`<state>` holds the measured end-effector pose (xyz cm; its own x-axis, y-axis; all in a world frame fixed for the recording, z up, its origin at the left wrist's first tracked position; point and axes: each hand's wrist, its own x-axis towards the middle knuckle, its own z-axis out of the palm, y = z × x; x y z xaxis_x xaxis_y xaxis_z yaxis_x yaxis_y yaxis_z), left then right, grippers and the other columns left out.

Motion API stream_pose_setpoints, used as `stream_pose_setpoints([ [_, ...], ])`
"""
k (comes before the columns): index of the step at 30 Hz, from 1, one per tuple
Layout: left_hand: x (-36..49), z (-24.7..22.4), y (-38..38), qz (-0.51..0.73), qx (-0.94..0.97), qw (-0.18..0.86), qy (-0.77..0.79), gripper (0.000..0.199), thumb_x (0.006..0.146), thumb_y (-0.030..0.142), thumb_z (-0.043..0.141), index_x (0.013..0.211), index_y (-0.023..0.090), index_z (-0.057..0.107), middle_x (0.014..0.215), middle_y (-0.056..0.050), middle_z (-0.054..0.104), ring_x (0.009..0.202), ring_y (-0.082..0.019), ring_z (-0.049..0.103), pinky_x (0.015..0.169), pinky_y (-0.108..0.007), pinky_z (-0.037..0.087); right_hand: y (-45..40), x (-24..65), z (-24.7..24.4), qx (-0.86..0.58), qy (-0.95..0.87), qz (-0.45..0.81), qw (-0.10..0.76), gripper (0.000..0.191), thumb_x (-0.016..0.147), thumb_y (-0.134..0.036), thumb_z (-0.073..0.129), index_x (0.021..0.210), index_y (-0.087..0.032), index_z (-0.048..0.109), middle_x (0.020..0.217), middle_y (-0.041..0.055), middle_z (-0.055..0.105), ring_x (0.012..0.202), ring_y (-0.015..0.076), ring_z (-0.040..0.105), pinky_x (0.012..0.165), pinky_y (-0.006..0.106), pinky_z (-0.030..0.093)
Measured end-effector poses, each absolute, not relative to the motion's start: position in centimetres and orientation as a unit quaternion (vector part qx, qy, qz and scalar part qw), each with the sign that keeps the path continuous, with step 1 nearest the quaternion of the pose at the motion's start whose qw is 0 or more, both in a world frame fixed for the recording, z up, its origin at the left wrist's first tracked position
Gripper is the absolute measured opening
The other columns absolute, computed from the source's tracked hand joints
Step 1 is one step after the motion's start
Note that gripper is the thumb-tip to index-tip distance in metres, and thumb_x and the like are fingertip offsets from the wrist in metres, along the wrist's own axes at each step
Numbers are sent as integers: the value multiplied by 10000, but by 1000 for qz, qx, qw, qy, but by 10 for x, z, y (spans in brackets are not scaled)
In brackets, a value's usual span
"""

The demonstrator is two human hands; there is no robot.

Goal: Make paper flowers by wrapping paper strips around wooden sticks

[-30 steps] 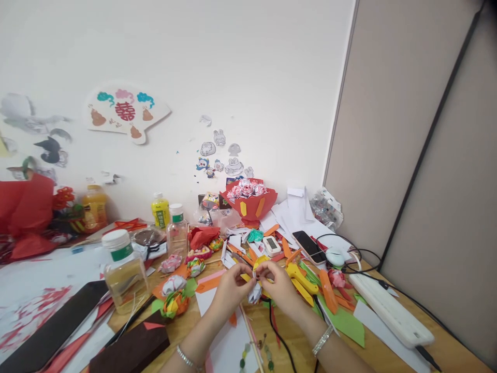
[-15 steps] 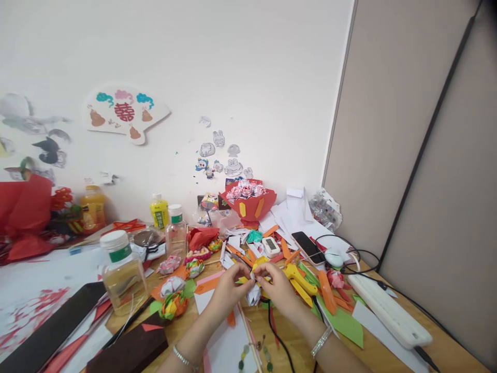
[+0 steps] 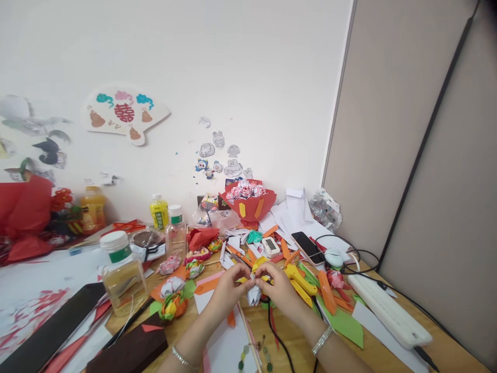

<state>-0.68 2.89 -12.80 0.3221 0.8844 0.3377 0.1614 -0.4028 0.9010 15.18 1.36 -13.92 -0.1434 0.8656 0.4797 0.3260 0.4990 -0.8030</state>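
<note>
My left hand (image 3: 232, 284) and my right hand (image 3: 273, 282) meet over the middle of the table, thumbs and fingertips pinched together. Between them is a small piece of folded white paper (image 3: 253, 296), which hangs just below the fingertips; its upper part is hidden by the fingers. Yellow folded paper (image 3: 259, 263) shows right behind the fingertips, and I cannot tell whether it is joined to the white piece. Beside my right hand lies a yellow hot glue gun (image 3: 301, 280). White paper sheets (image 3: 229, 342) and a thin wooden stick (image 3: 248, 334) lie under my forearms.
Crumpled paper flowers (image 3: 173, 305) and a lidded clear jar (image 3: 122, 280) stand left. A red paper bouquet (image 3: 248, 202) is at the back. To the right are a phone (image 3: 308, 247), cables and a white power strip (image 3: 390, 311). A beaded bracelet (image 3: 243, 357) lies in front.
The fingertips have shifted very slightly around the white paper. Everything else stays where it was.
</note>
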Motion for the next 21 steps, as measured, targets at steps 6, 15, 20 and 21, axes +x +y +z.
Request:
stream_pose_setpoints([
  [6, -5, -121, 25, 428, 705, 395, 404, 213, 613, 345, 659, 607, 195, 508, 619, 25, 521, 628, -146, 488, 599, -230, 378, 18, 155, -142, -420, -700, 307, 490, 64, 708, -181, 582, 768, -202, 570, 784, -9, 583, 778, 167, 551, 709, 273, 428],
  [15, -4, -117, 20, 395, 728, 372, 419, 208, 615, 344, 627, 547, 186, 511, 564, 40, 495, 581, -130, 444, 564, -222, 329, 20, 160, -142, -410, -715, 350, 445, 79, 707, -182, 577, 783, -203, 583, 798, -12, 576, 788, 164, 542, 689, 253, 419],
  [20, -3, -118, 18, 376, 720, 402, 423, 238, 590, 332, 640, 508, 185, 472, 511, 67, 440, 533, -108, 407, 517, -208, 303, 18, 163, -137, -437, -722, 352, 405, 48, 697, -201, 608, 727, -202, 570, 731, -33, 558, 683, 138, 509, 594, 224, 377],
  [21, -3, -119, 18, 367, 719, 408, 426, 239, 587, 333, 640, 511, 186, 468, 509, 69, 439, 525, -105, 405, 510, -206, 300, 18, 163, -136, -442, -726, 345, 398, 50, 696, -204, 613, 713, -200, 567, 718, -35, 556, 679, 136, 504, 591, 222, 369],
])
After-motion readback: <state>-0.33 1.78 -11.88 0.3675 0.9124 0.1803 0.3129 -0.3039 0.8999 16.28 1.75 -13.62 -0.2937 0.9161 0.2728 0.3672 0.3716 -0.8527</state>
